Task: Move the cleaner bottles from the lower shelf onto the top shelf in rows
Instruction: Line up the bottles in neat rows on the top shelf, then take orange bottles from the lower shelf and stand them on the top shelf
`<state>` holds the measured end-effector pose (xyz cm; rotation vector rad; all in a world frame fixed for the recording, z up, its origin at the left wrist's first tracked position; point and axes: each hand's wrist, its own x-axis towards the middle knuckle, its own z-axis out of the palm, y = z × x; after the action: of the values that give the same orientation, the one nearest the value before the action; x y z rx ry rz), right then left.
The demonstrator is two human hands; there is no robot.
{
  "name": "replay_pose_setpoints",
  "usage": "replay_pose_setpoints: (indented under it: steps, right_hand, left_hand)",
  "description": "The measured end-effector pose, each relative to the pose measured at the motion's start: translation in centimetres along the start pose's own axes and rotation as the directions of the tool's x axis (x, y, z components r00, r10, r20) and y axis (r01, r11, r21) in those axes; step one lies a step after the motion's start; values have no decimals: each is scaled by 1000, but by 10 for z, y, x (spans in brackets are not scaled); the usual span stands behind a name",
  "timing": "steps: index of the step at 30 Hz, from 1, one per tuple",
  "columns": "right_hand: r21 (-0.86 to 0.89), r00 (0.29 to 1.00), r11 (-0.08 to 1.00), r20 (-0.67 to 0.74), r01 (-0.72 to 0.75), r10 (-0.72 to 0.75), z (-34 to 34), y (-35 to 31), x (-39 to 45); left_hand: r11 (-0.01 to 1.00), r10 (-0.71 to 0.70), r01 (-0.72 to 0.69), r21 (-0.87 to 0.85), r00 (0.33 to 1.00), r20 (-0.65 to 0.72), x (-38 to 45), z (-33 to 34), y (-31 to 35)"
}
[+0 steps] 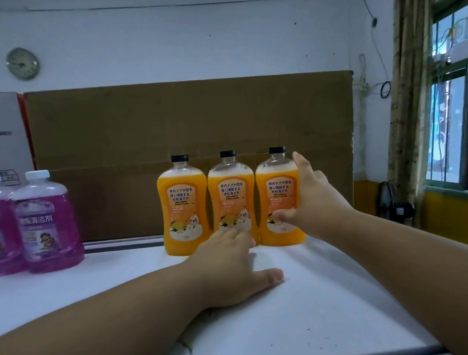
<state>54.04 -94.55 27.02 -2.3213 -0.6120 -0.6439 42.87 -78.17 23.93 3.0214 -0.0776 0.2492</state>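
Daylight comes in through the window [464, 110] at my three o'clock, cool and fairly dim, leaving the white wall [183, 46] bluish-grey. My forearms look dark and underlit. My left hand [237, 267] throws only a faint, soft shadow on the white shelf top [315, 314]. The orange bottles [232, 200] at twelve o'clock are sharp, labels readable. The purple bottles [45, 222] at nine o'clock smear softly. The wide lens bends the frame edges.
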Motion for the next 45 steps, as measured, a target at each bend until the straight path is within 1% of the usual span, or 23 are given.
replay_pose_setpoints:
  steps: [2, 3, 7, 10, 11, 15, 17, 19, 20, 23, 24, 25, 26, 27, 31, 34, 36, 39, 41, 42, 45]
  right_hand:
    - [-24, 999, 1000, -43, 13, -14, -4, 0, -3]
    - [-55, 996, 998, -75, 39, -43, -7, 0, -5]
    - [-194, 956, 959, -168, 207, -241, -28, -17, -24]
    - [-220, 913, 923, -194, 315, -358, -47, -43, -52]
    - [-216, 903, 918, -206, 334, -377, -54, -53, -63]
    - [-198, 886, 917, -253, 346, -389, -72, -100, -118]
    - [-181, 889, 927, -272, 330, -369, -74, -124, -147]
    - [-156, 889, 933, -285, 325, -357, -70, -144, -176]
    - [-145, 888, 932, -287, 331, -360, -68, -153, -190]
    - [-148, 880, 932, -307, 331, -362, -65, -173, -229]
    - [-156, 880, 932, -310, 327, -361, -63, -176, -241]
    - [-157, 883, 934, -307, 320, -355, -62, -177, -253]
    - [-152, 889, 938, -302, 313, -345, -60, -177, -266]
    - [-146, 894, 940, -294, 308, -339, -58, -176, -278]
    - [-127, 926, 950, -218, 286, -308, -43, -153, -320]
    - [-94, 952, 969, -187, 228, -243, -30, -124, -338]
    - [-87, 967, 979, -165, 183, -196, -23, -100, -343]
    - [-91, 984, 987, -114, 129, -139, -15, -63, -342]
    - [-75, 991, 991, -73, 108, -113, -11, -38, -339]
    - [-73, 993, 993, -53, 98, -102, -9, -26, -335]
    - [-80, 997, 994, 12, 72, -71, -2, 6, -324]
  left_hand:
    - [1000, -5, 5, -18, 1000, -3, -2, -1, 1]
    - [1000, -4, 4, -29, 1000, -8, -3, -2, 1]
    - [996, -5, 1, -92, 999, -49, -16, -13, 5]
    - [1000, 23, -26, -18, 992, -124, -33, -25, 4]
    - [999, 34, -38, -23, 987, -155, -41, -28, 3]
    - [974, 35, -83, -213, 974, -222, -82, -26, -6]
    - [968, 52, -114, -221, 962, -267, -105, -21, -8]
    - [955, 69, -165, -247, 932, -355, -130, -13, -7]
    - [944, 85, -207, -259, 906, -415, -144, -8, -6]
    - [916, 189, -357, -183, 787, -587, -188, 6, -2]
    - [908, 214, -389, -156, 751, -625, -202, 12, 0]
    - [898, 223, -410, -156, 732, -643, -214, 19, 1]
    - [889, 224, -423, -176, 736, -639, -225, 28, 2]
    - [881, 227, -429, -202, 756, -614, -235, 37, 3]
    - [882, 239, -386, -269, 860, -451, -253, 94, 7]
    - [884, 144, -256, -391, 946, -292, -248, 137, 11]
    - [868, 84, -164, -469, 979, -187, -233, 162, 17]
    - [852, -5, 5, -524, 1000, 2, -200, 193, 36]
    - [848, -87, 135, -513, 989, 117, -172, 212, 50]
    - [856, -124, 175, -487, 983, 134, -157, 221, 56]
    - [909, -228, 239, -343, 971, 74, -114, 250, 70]
